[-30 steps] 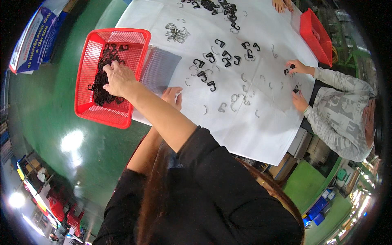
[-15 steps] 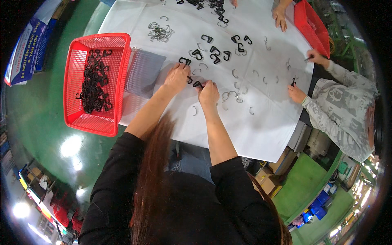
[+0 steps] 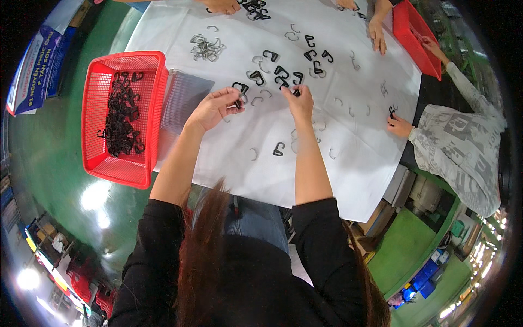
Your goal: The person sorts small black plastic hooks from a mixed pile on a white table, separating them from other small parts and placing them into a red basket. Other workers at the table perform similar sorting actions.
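Note:
Over the white-covered table, my left hand is closed on a black D-shaped plastic hook, pinched between thumb and fingers. My right hand reaches to its right, fingers closed around another black hook that they partly hide. Just beyond both hands lie several loose black hooks of the same kind. One single hook rests nearer me, left of my right forearm. Thin C-shaped wire pieces are scattered about.
At left stands a red basket of black hooks, beside a grey mesh-patterned sheet. A wire pile and black hook heap lie farther off. Co-workers' hands work at the far edge and right, near a red bin.
My right hand has moved right and away from me; a black hook now lies on the near table. My left hand has drawn back left, lifting a hook. More co-workers' hands show at the far edge.

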`<act>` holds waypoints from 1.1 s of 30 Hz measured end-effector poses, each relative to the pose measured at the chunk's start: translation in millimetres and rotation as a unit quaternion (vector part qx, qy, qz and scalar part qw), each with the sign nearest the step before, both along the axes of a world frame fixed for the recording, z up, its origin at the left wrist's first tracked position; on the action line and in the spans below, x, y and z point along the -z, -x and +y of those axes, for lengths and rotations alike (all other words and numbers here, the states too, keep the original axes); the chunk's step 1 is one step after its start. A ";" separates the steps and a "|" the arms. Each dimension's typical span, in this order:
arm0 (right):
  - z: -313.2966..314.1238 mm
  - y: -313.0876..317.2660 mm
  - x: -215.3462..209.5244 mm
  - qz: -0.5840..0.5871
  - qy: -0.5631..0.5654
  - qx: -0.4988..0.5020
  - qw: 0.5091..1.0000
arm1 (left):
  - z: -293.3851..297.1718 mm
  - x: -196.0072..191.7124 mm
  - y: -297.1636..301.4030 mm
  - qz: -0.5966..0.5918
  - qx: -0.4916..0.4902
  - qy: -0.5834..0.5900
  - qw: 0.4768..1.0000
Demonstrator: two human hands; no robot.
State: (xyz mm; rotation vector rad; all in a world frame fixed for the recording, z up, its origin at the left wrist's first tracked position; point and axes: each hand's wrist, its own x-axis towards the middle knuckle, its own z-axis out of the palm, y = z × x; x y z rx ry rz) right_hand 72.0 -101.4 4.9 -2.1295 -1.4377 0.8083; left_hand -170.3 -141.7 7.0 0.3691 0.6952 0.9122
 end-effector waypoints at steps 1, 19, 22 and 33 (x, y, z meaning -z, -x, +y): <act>7.9 3.0 3.7 -0.058 0.021 -0.018 0.998 | 2.0 1.7 1.1 -0.001 -0.019 0.007 1.000; 67.5 -14.0 -15.0 0.129 0.151 -0.087 0.976 | 32.3 25.8 -23.7 0.536 0.080 -0.126 0.831; 84.2 4.1 -8.2 -0.224 0.063 -0.200 0.952 | 32.1 17.2 -8.6 0.214 0.028 0.023 0.976; 81.1 -51.3 -31.3 0.381 0.228 -0.143 0.885 | 124.0 5.8 -40.1 -0.089 -0.035 -0.037 0.995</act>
